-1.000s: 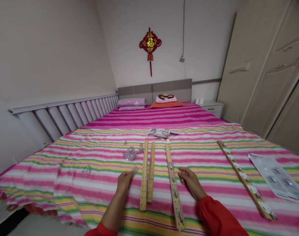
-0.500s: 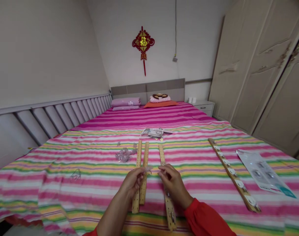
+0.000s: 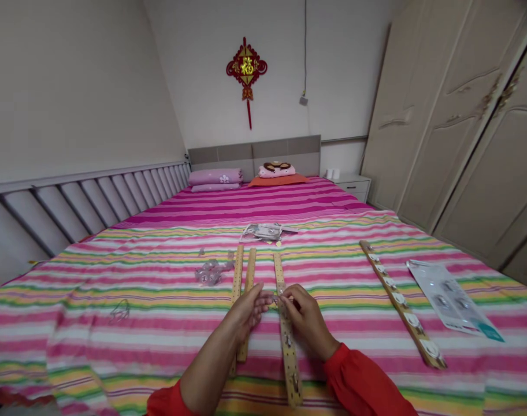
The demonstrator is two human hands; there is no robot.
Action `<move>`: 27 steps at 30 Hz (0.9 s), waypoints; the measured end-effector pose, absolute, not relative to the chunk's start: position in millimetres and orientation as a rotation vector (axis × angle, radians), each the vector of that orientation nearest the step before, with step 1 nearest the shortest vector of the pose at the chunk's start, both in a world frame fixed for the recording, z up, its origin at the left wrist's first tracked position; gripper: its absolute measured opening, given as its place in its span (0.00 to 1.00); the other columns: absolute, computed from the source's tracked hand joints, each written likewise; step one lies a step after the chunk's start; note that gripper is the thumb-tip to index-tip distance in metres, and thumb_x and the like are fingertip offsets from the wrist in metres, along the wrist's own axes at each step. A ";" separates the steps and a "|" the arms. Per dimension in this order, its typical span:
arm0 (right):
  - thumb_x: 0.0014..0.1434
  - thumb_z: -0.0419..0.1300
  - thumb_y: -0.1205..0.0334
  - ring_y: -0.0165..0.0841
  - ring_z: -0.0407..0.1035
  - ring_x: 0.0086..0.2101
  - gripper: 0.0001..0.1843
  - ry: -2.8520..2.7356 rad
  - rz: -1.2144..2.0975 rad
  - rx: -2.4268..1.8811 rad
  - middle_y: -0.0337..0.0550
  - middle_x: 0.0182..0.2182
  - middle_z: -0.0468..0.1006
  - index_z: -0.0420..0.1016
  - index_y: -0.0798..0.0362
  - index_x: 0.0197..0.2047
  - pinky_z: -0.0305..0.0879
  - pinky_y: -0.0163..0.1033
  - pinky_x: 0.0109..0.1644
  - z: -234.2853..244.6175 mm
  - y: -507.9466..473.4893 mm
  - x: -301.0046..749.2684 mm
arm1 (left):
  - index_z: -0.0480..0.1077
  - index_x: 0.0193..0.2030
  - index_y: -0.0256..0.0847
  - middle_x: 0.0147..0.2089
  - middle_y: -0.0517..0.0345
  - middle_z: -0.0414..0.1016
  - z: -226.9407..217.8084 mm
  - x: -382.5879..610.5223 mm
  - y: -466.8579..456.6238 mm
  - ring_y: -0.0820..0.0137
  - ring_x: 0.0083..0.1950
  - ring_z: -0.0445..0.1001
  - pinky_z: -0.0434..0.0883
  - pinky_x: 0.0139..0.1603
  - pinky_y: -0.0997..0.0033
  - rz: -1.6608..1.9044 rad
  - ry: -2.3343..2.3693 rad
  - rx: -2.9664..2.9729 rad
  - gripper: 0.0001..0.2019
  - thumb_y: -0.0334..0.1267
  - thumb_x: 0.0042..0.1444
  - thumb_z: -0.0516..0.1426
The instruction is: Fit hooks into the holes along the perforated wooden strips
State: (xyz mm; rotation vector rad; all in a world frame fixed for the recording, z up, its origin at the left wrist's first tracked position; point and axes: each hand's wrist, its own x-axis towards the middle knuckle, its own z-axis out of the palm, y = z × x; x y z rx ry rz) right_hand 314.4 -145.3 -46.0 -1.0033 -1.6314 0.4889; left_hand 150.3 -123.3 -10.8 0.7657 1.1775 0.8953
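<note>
Above the middle wooden strip (image 3: 288, 346), which has rows of holes and metal hooks on it, my hands meet fingertip to fingertip. A small clear hook piece (image 3: 274, 299), partly hidden, sits between them. My left hand (image 3: 249, 311) has its index finger and thumb at the piece's left side, the other fingers loosely bent. On the other side, the thumb and index finger of my right hand (image 3: 305, 315) pinch it. Two more bare wooden strips lie beside my left hand, the left one (image 3: 237, 274) and the right one (image 3: 249, 268), partly under the forearm.
A wooden strip with white round hooks (image 3: 400, 300) lies at right, beside a clear hook package (image 3: 452, 300). Small clear packets (image 3: 211, 271) are heaped at left, near a thin clear scrap (image 3: 119, 312). A plastic-wrapped bundle (image 3: 266, 232) lies further back on the striped bedsheet (image 3: 159, 335).
My left hand has moved right, carrying the small clear hook from over the left strips to the middle strip. The right fingers have closed on it. The camera view has shifted slightly.
</note>
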 end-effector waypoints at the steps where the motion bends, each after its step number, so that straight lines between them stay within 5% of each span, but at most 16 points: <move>1: 0.60 0.55 0.61 0.33 0.65 0.29 0.09 -1.577 0.545 -1.013 0.39 0.27 0.70 0.69 0.51 0.28 0.60 0.36 0.32 -47.8 -142.0 316.0 | 0.74 0.34 0.36 0.28 0.56 0.75 -10.6 152.5 -121.2 0.75 0.27 0.72 0.63 0.24 0.79 0.900 1.162 0.774 0.19 0.52 0.47 0.62; 6: 0.50 0.61 0.52 0.27 0.54 0.17 0.13 -1.248 0.969 -1.048 0.31 0.15 0.61 0.68 0.51 0.23 0.50 0.34 0.22 -60.5 -120.1 321.2 | 0.76 0.34 0.38 0.27 0.59 0.74 -23.1 163.4 -101.9 0.73 0.30 0.70 0.62 0.29 0.77 1.011 1.105 0.943 0.17 0.47 0.38 0.67; 9: 0.44 0.64 0.48 0.26 0.55 0.16 0.16 -1.077 1.126 -1.044 0.31 0.14 0.63 0.67 0.51 0.22 0.51 0.34 0.20 -67.3 -107.9 321.8 | 0.77 0.32 0.38 0.25 0.59 0.74 -33.9 171.4 -88.3 0.73 0.30 0.69 0.62 0.30 0.75 1.092 1.100 1.091 0.16 0.45 0.35 0.68; 27: 0.40 0.59 0.57 0.30 0.60 0.21 0.09 -1.061 0.954 -1.265 0.33 0.15 0.66 0.65 0.50 0.16 0.57 0.36 0.28 -106.8 -40.6 325.6 | 0.70 0.20 0.37 0.16 0.63 0.67 -74.0 197.7 -9.6 0.77 0.21 0.64 0.60 0.25 0.76 1.136 1.211 1.101 0.10 0.40 0.35 0.66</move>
